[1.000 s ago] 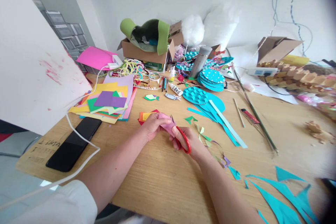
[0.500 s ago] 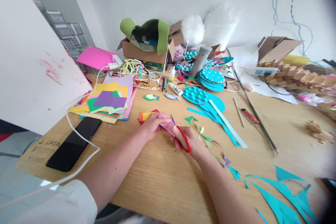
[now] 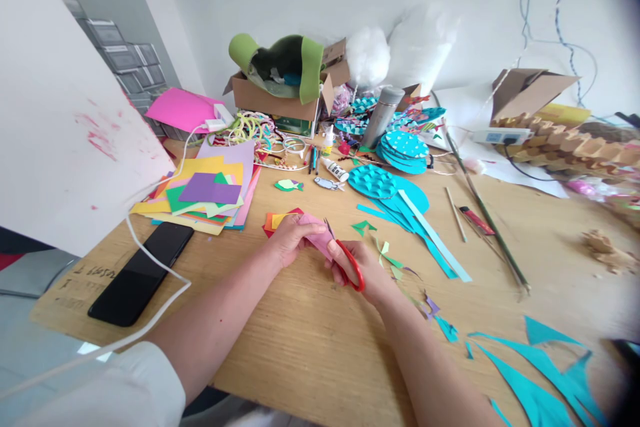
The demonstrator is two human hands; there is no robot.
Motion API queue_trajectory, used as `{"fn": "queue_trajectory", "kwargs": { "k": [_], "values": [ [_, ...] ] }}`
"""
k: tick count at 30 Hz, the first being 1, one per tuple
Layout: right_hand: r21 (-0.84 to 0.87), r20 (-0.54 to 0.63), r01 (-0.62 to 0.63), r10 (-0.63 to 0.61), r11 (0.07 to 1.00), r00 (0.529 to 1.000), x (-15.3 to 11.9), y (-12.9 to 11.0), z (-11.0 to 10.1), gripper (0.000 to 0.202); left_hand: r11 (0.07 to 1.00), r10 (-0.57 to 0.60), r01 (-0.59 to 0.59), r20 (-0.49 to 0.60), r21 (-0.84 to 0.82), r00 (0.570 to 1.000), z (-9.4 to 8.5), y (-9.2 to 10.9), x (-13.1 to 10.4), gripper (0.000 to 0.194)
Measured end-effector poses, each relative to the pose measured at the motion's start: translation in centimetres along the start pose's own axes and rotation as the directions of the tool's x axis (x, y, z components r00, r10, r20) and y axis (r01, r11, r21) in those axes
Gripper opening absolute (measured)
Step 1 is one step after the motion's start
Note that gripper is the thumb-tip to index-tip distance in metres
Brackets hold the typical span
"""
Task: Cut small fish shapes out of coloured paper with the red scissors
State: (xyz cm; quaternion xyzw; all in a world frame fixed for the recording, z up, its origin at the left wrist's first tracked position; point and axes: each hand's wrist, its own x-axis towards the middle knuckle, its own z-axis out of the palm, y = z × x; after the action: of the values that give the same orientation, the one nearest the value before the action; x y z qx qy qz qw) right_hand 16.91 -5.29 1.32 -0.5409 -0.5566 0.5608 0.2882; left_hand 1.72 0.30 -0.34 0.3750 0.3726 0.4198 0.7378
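Between my hands is a piece of pink paper (image 3: 316, 233). My left hand (image 3: 291, 240) pinches its left side. My right hand (image 3: 364, 272) grips red-handled scissors (image 3: 358, 273), whose dark blades point up and away beside the paper's right edge; the right thumb also rests against the paper. Just beyond my left hand lie small red and orange-yellow paper pieces (image 3: 283, 220). A green paper fish (image 3: 289, 185) and a whitish outlined fish (image 3: 327, 183) lie farther back. Green paper scraps (image 3: 390, 257) are scattered to the right of the scissors.
Stacked coloured paper (image 3: 210, 190) and a black phone (image 3: 140, 273) with a white cable lie left. Blue paper discs and strips (image 3: 425, 240), a long stick (image 3: 485, 213) and blue offcuts (image 3: 540, 373) are right. Behind stand a glue bottle (image 3: 335, 170), a grey flask (image 3: 383, 117) and a cardboard box (image 3: 275, 97).
Almost nothing differs. Both hands, the pink paper and the scissors keep nearly the same place and pose.
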Motion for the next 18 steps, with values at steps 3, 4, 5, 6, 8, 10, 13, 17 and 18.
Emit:
{"fn": "queue_trajectory", "kwargs": {
  "k": [3, 4, 5, 6, 8, 10, 13, 17, 18],
  "values": [
    [0.01, 0.003, 0.001, -0.001, 1.0, 1.0, -0.06, -0.01, 0.0, 0.055, 1.0, 0.002, -0.002, -0.02, -0.006, 1.0, 0.03, -0.02, 0.02, 0.021],
    [0.012, 0.004, 0.0, 0.0, 1.0, 1.0, -0.06, -0.01, 0.01, 0.055, 1.0, 0.001, -0.001, -0.026, -0.007, 1.0, 0.04, -0.01, 0.02, 0.021],
    [0.011, 0.005, -0.001, 0.001, 1.0, 1.0, -0.06, 0.0, 0.02, 0.055, 1.0, 0.0, 0.0, -0.031, -0.009, 1.0, 0.05, 0.0, 0.03, 0.022],
    [0.007, 0.005, -0.002, 0.002, 1.0, 1.0, -0.04, 0.01, 0.03, 0.055, 1.0, -0.001, 0.001, -0.035, -0.01, 0.999, 0.06, 0.01, 0.03, 0.022],
    [-0.003, 0.005, 0.0, 0.0, 1.0, 1.0, 0.0, 0.05, 0.04, 0.056, 1.0, -0.004, 0.004, -0.037, -0.013, 0.999, 0.07, 0.05, 0.04, 0.021],
    [-0.011, 0.013, 0.01, -0.01, 1.0, 1.0, 0.04, 0.12, 0.02, 0.056, 1.0, -0.005, 0.005, -0.035, -0.012, 0.999, 0.07, 0.09, 0.03, 0.021],
    [-0.016, 0.032, 0.026, -0.026, 1.0, 0.999, 0.04, 0.18, -0.08, 0.057, 1.0, -0.006, 0.006, -0.022, 0.004, 1.0, 0.03, 0.13, 0.02, 0.019],
    [-0.002, 0.066, 0.04, -0.04, 0.999, 0.997, -0.14, -0.02, -0.26, 0.056, 1.0, -0.005, 0.005, 0.015, 0.021, 1.0, -0.11, 0.12, 0.0, 0.017],
    [-0.002, 0.075, 0.044, -0.044, 0.999, 0.996, -0.2, -0.1, -0.31, 0.056, 1.0, -0.011, 0.01, 0.03, 0.026, 0.999, -0.15, 0.12, 0.0, 0.017]
  ]
}}
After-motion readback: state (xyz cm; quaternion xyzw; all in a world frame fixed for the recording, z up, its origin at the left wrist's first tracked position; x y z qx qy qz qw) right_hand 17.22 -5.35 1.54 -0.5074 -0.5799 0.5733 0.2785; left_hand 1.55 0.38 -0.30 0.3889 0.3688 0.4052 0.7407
